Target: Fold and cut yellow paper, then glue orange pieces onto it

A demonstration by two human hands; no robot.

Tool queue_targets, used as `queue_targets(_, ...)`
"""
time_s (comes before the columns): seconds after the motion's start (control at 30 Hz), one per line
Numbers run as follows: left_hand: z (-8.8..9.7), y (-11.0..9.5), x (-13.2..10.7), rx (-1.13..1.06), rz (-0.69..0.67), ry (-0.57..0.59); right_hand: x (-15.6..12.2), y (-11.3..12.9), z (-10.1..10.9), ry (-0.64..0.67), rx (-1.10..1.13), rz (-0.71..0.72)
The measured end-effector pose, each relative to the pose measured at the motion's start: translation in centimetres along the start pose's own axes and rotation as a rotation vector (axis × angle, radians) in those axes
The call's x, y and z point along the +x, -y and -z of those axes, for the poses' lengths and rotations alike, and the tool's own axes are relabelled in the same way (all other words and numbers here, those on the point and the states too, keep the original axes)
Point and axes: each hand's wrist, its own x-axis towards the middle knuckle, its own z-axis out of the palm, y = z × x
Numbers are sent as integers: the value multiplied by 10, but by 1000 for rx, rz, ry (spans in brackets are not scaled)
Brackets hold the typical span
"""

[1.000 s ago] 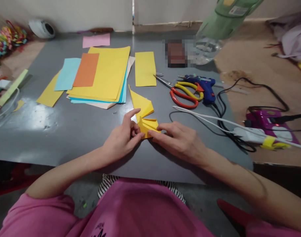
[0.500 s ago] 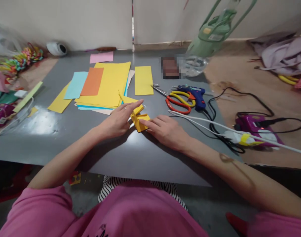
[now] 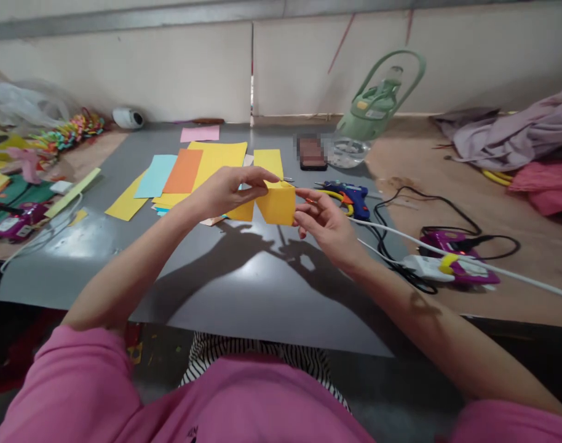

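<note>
My left hand [image 3: 230,191] pinches the upper left of a folded yellow paper piece [image 3: 281,206], with fingertips over its top edge. At its right edge, the thumb and forefinger of my right hand [image 3: 324,218] hold the same piece, the other fingers curled loosely. The piece is raised off the table, one flat, boxy face toward me and a further yellow flap to the left. Its far side is hidden. Behind it lies a stack of yellow sheets [image 3: 230,157], with an orange strip [image 3: 184,171] and a light blue strip [image 3: 155,176] at its left.
A blue glue gun [image 3: 357,200] lies right of my hands, beside partly hidden yellow-handled scissors [image 3: 343,198]. Cables run to a purple power block [image 3: 470,271]. A green water bottle [image 3: 366,120] and a dark phone-like object [image 3: 312,152] stand farther back. A yellow card [image 3: 268,161] lies behind.
Both hands have lifted the yellow piece from the table and turned it so a flat face shows. The camera view has tilted up, showing more wall.
</note>
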Motion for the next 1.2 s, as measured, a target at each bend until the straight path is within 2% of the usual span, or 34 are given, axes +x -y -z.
queue_targets(0.13, -2, -4, 9, 18, 54, 41, 1, -1, 3, -30, -32, -67)
queue_targets(0.33, -6, 3, 11, 56, 131, 118, 4, -5, 4, -52, -31, -170)
queue_targets(0.47, -7, 3, 13, 82, 160, 137, 6, -3, 2, 18, -104, -174)
queue_targets(0.67, -11, -2, 13, 44, 207, 169, 6, -1, 0, 26, -168, -164)
queue_targets(0.8, -16, -6, 15, 7, 211, 134, 7, 0, -2, 16, -138, -151)
queue_targets(0.97, -22, -9, 24, 16, 171, 71, 7, 3, -5, 4, -117, -218)
queue_targets(1.2, -23, -8, 34, -134, 272, 162, 8, 1, -5, -7, -76, -273)
